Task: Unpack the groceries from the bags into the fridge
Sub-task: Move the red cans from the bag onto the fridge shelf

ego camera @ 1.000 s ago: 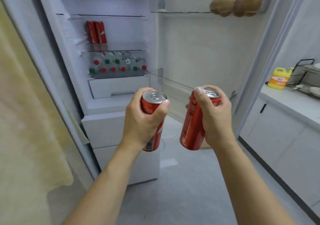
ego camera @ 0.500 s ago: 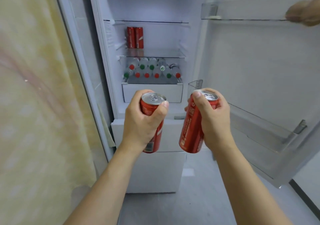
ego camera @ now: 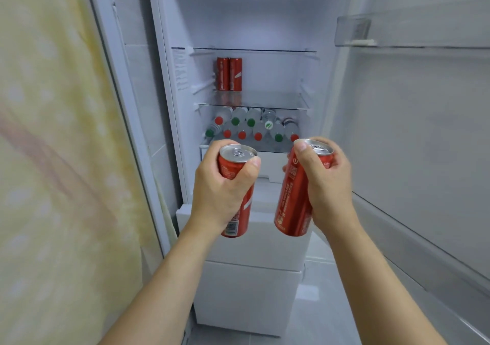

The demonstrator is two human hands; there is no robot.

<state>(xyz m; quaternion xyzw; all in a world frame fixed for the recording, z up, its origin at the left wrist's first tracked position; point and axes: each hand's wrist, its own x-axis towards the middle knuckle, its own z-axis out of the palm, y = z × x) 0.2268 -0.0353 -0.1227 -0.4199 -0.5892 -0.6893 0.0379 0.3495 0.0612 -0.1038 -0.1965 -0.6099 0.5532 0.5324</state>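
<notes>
Gripping red cans (ego camera: 294, 199), both hands (ego camera: 220, 193).

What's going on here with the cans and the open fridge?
A person stands at the open fridge holding a red can in each hand. The left hand grips one can near its top, and the right hand grips the other can, which tilts slightly. Neither is on a shelf yet. Inside, two matching cans stand on the middle shelf, with bottles lying stacked on the shelf below.
</notes>
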